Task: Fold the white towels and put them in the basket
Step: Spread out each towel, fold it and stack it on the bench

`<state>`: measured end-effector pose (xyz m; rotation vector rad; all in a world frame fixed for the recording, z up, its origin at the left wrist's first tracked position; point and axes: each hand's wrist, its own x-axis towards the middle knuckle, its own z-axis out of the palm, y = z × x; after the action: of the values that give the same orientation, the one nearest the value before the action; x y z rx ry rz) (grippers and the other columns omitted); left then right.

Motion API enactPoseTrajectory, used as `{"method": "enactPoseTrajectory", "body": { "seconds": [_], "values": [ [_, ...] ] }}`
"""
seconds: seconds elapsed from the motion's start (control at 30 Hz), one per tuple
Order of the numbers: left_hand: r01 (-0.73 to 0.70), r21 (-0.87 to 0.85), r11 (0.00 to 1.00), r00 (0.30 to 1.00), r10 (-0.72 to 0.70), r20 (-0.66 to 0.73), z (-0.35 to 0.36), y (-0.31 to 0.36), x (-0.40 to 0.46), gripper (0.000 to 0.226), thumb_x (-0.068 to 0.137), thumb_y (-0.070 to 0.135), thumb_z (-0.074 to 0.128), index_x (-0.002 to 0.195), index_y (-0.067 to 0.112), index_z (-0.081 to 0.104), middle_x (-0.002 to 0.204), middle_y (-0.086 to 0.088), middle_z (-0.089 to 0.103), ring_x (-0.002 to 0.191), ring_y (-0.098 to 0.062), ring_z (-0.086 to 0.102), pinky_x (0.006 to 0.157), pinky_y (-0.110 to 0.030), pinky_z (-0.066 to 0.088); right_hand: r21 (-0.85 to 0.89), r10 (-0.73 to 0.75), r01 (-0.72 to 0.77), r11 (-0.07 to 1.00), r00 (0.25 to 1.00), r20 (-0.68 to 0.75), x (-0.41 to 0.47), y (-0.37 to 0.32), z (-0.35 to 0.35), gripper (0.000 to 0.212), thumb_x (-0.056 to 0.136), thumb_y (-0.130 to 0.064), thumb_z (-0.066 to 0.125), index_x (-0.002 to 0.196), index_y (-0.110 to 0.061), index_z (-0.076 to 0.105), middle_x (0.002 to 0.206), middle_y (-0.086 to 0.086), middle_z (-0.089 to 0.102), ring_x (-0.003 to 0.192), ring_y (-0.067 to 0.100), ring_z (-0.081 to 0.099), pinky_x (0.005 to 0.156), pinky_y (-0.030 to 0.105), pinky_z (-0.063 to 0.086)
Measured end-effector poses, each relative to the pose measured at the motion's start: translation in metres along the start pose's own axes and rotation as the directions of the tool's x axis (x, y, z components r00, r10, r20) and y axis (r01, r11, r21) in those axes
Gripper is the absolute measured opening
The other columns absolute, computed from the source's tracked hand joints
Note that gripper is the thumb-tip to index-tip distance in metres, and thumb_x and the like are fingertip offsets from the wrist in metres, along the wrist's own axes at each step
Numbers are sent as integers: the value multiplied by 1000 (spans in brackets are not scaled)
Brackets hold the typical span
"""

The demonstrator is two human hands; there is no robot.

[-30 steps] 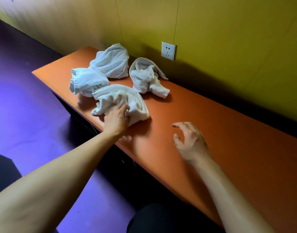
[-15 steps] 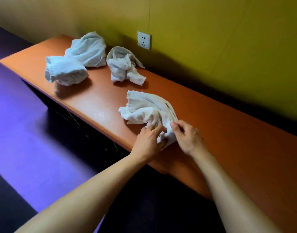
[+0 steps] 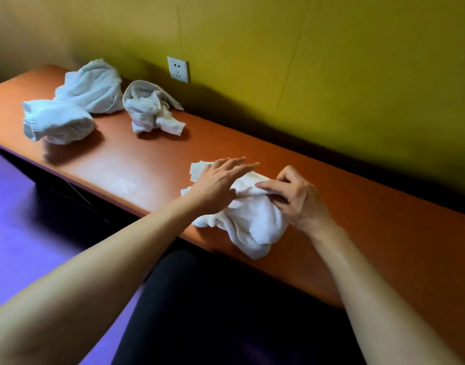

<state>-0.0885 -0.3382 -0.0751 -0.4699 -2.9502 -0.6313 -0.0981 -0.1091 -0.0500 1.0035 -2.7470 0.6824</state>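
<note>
Towel in hand (image 3: 248,219): white, crumpled, at the counter's near edge, one corner hanging over it.
Left hand (image 3: 217,187): grip spread, fingers straight, lying over the towel's left part.
Right hand (image 3: 294,197): grip pinching a fold of that towel.
Other towels: three crumpled (image 3: 58,122), (image 3: 94,85), (image 3: 151,109), well apart, at the far left.
Counter (image 3: 136,164): orange, against a yellow wall.
Wall socket (image 3: 178,69): white.

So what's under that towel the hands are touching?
The orange table is under the towel. The towel hides whatever else might lie there. On top, the left hand hovers and the right hand pinches it.
</note>
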Motion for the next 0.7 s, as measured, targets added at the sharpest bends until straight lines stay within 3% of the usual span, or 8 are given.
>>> {"method": "enactPoseTrajectory", "body": {
  "seconds": [0.07,0.13,0.2,0.27,0.47,0.57,0.63,0.7],
  "values": [
    [-55,-159,986,976,87,200,-6,14,13,47,84,18,75,130,21,63,149,-4,50,142,-22,37,121,-38,21,-25,-45,45,999,999,-28,0,-1,-25,33,87,-34,57,113,-27,75,90,3,53,75,25,58,62,31,48],
    [-12,-348,937,960,109,259,-12,33,15,22,81,15,77,101,15,67,110,2,67,106,-7,55,98,-33,38,-62,-31,29,998,998,-45,-2,-1,-52,30,85,-32,58,110,-26,73,92,1,55,78,25,60,64,35,49],
    [11,-438,899,979,80,189,-22,51,16,23,78,19,72,75,22,50,71,11,47,65,-5,41,67,-30,33,-95,3,-9,995,998,-62,-6,4,-77,25,81,-29,64,104,-22,70,92,1,58,80,28,62,66,37,49],
    [1,-404,915,997,30,70,-38,63,19,25,71,26,63,68,23,38,62,9,37,59,-8,30,57,-33,26,-152,45,-48,987,999,-28,-9,11,-99,26,76,-30,70,99,-19,69,90,4,63,84,31,63,68,36,48],
    [-101,-283,954,995,103,-8,-104,102,26,25,64,29,60,63,21,36,58,4,36,57,-14,29,51,-33,27,-379,266,-195,905,953,146,-24,18,-150,29,81,-40,74,82,-22,52,92,8,65,96,30,62,66,32,31],
    [-153,-135,979,988,153,-15,-132,113,29,33,66,17,67,65,28,36,61,4,44,62,-24,36,53,-31,31,-496,342,-204,844,917,205,-26,6,-176,30,81,-51,71,80,-25,56,86,-1,65,98,23,62,84,35,38],
    [-224,-53,973,972,220,-79,-144,111,28,30,67,6,65,75,27,45,70,2,51,66,-30,44,57,-34,39,-559,373,-190,808,898,234,-29,0,-193,35,79,-60,69,79,-26,59,73,-9,56,95,20,62,96,38,34],
    [-253,10,967,958,252,-137,-157,113,26,33,73,2,62,100,19,53,81,3,54,69,-29,47,59,-36,38,-587,408,-190,787,874,264,-34,-5,-209,38,78,-62,70,80,-25,60,70,-8,57,88,20,61,90,37,34]
  ]
}}
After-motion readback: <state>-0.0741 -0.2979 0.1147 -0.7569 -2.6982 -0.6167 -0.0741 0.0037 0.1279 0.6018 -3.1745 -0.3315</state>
